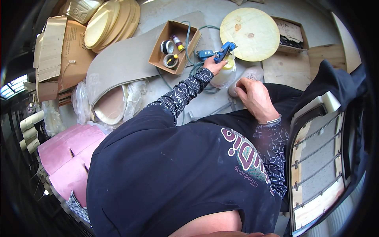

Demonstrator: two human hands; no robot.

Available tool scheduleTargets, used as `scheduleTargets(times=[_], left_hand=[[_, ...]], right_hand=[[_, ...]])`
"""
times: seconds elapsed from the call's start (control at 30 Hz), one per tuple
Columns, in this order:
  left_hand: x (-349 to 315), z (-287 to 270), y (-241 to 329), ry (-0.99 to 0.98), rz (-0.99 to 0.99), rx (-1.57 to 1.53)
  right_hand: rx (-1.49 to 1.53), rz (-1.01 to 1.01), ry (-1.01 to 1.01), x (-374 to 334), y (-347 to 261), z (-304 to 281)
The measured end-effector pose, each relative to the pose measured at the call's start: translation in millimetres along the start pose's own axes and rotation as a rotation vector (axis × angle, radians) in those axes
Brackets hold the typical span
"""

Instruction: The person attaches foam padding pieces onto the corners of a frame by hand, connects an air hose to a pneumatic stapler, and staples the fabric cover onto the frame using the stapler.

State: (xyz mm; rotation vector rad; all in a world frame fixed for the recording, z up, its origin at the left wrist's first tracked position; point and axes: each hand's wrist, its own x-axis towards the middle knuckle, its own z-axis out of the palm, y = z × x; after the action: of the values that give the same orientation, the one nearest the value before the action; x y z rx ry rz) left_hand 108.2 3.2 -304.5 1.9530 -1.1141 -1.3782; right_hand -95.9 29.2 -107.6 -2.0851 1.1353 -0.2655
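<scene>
My left hand (pixel 215 66) is closed round the handle of a blue spray gun (pixel 226 51). Below the gun, a translucent pot with a yellow lid (pixel 228 63) stands by my fingers, partly wrapped in clear plastic. Beside it lies a teal tool (pixel 204 54), only partly visible, with a green hose (pixel 189 39) running close by. My right hand (pixel 256 98) hovers over my leg near a pale shoe (pixel 252 74). Its fingers are curled in toward the thumb, and whatever they may hold is hidden from this view.
An open cardboard box (pixel 158 59) with tape rolls and a small bottle stands left of the spray gun. Beyond lies a round pale board (pixel 250 34). A wooden frame with wire springs (pixel 318 162) leans at my right; pink foam (pixel 71 154) and a large carton (pixel 65 59) sit left.
</scene>
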Motion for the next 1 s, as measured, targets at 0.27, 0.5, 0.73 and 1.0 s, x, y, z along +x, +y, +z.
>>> scheduleTargets(times=[0.27,0.5,0.73,1.0], left_hand=[[5,-2,-10,-0.003,0.028,0.043],[-45,-32,-5,0.161,0.276,0.143],[-101,-113,-23,0.179,0.214,0.143],[-142,-153,-53,0.144,0.109,-0.190]], right_hand=[[-0.005,0.023,-0.027,0,-2,0],[-0.037,0.038,-0.064,0,0,1],[-0.089,0.083,-0.127,4,-2,1],[-0.009,0.084,-0.143,7,-5,3]])
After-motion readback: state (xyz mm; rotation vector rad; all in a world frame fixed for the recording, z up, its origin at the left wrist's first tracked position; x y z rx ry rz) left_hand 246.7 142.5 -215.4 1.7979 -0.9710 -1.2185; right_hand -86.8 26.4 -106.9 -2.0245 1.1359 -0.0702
